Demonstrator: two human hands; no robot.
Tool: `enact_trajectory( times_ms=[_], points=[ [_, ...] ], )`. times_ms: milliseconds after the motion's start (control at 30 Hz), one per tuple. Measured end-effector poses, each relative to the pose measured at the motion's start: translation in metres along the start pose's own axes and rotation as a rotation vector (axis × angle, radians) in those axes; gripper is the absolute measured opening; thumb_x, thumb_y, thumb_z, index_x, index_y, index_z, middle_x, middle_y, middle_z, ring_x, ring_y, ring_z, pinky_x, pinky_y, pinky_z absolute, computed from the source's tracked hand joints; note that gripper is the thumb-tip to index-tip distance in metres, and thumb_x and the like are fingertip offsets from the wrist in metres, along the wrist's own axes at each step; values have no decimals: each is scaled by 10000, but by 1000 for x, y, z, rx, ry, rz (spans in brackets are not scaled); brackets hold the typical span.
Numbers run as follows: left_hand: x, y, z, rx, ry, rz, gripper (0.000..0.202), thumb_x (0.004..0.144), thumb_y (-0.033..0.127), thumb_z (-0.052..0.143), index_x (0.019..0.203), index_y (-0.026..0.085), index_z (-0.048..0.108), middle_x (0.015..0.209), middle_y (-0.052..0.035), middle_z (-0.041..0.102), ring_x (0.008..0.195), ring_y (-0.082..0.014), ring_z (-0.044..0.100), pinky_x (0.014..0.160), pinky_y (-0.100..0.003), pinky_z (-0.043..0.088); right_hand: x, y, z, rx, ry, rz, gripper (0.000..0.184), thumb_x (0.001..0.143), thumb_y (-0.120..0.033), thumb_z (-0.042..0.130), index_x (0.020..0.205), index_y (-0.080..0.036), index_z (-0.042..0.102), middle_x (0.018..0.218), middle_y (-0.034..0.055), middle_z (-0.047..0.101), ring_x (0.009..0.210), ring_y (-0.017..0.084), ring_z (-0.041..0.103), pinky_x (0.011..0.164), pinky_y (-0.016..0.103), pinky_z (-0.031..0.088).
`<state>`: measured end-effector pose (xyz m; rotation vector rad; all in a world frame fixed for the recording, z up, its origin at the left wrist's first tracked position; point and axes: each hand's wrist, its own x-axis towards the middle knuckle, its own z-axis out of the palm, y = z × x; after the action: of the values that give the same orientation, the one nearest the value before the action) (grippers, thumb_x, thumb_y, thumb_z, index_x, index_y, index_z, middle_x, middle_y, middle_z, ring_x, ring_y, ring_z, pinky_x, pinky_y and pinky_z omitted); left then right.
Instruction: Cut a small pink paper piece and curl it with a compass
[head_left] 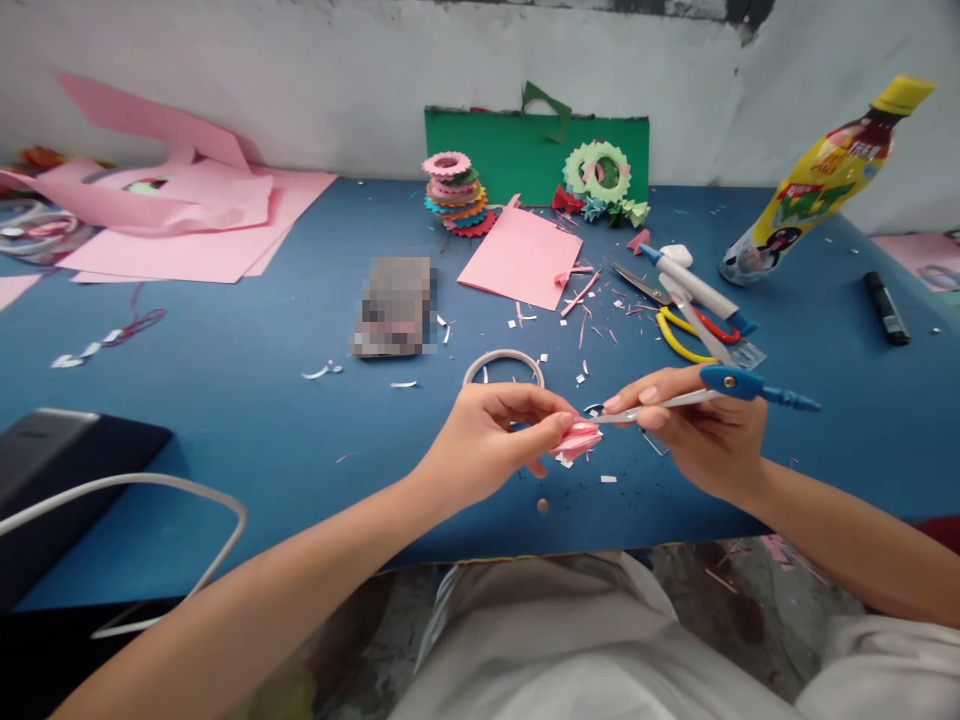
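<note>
Near the front of the table, my left hand (pixel 501 428) is closed on a small piece of folded pink paper (pixel 577 440), pinched between thumb and fingers. My right hand (pixel 705 440) grips a drawing compass (pixel 735 383) with a blue head and pale legs. The tip of the compass touches or nearly touches the folded paper at its upper right edge. Just behind my left hand lies a roll of tape (pixel 504 358), partly hidden by the fingers. Small white and pink paper scraps are scattered around both hands.
Scissors (pixel 675 315) and a glue pen (pixel 701 290) lie right of a pink sheet (pixel 525 255). A yellow bottle (pixel 817 190) leans behind them, near a black marker (pixel 885 308). Left are a blurred phone-like slab (pixel 396 305), pink sheets (pixel 172 250) and a white cable (pixel 150 480).
</note>
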<state>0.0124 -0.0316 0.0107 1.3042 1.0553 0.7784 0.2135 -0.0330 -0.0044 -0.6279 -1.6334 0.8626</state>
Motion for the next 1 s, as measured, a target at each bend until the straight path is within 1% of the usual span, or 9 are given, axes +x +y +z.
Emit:
enact_trajectory(
  times_ms=[67, 267, 433, 567, 667, 833, 933, 1000],
  points=[
    [0, 0, 0, 6, -1, -1, 125, 735, 277, 675, 754, 159, 710, 588, 12, 645, 453, -81, 562, 415, -154, 502, -2, 0, 0, -3, -14, -3, 194, 793, -142, 626, 941, -267, 629, 855, -8, 703, 786, 145, 684, 676, 275, 590],
    [-1, -2, -1, -6, -4, 7, 125, 737, 287, 675, 755, 169, 711, 602, 12, 649, 479, -88, 568, 427, -169, 524, -2, 4, 0, 25, -21, 55, 175, 792, -166, 631, 928, -275, 625, 855, -10, 704, 786, 151, 684, 672, 293, 593],
    [-1, -2, 0, 2, -1, -7, 126, 736, 290, 675, 755, 170, 709, 591, 14, 651, 475, -90, 569, 431, -171, 523, -1, 4, 0, 40, -37, 89, 145, 802, -187, 623, 915, -276, 622, 857, -11, 705, 780, 149, 683, 657, 284, 591],
    [-1, -2, 0, 10, 6, -5, 129, 733, 292, 675, 748, 169, 710, 592, 15, 651, 468, -86, 563, 429, -166, 518, 2, 2, 2, 58, 9, 131, 82, 797, -212, 633, 849, -276, 637, 818, -22, 699, 749, 136, 679, 630, 254, 584],
    [-1, -2, 0, 11, 10, -5, 128, 734, 291, 676, 751, 170, 711, 607, 13, 656, 477, -89, 571, 429, -166, 521, 4, 3, 3, 78, 28, 192, 33, 800, -245, 630, 804, -276, 640, 791, -33, 690, 738, 133, 679, 637, 250, 587],
    [-2, -1, -1, 3, 13, -7, 123, 734, 284, 676, 751, 168, 713, 610, 9, 653, 496, -95, 577, 442, -174, 530, 9, 6, 2, 192, 92, 285, 35, 801, -278, 630, 829, -272, 609, 770, -51, 694, 706, 109, 675, 608, 218, 591],
    [-2, 0, 0, 6, 19, -12, 132, 730, 288, 679, 748, 162, 713, 615, 4, 656, 503, -97, 581, 445, -173, 528, 11, 7, -1, 229, 122, 280, 34, 807, -272, 624, 830, -277, 598, 772, -59, 698, 687, 99, 674, 594, 204, 592],
    [-1, 0, 0, 14, 21, -15, 145, 731, 295, 676, 753, 156, 714, 619, -5, 661, 506, -103, 587, 441, -173, 526, 11, 6, -1, 239, 113, 261, 33, 807, -260, 623, 828, -278, 604, 776, -58, 701, 699, 100, 675, 595, 200, 593]
  ],
)
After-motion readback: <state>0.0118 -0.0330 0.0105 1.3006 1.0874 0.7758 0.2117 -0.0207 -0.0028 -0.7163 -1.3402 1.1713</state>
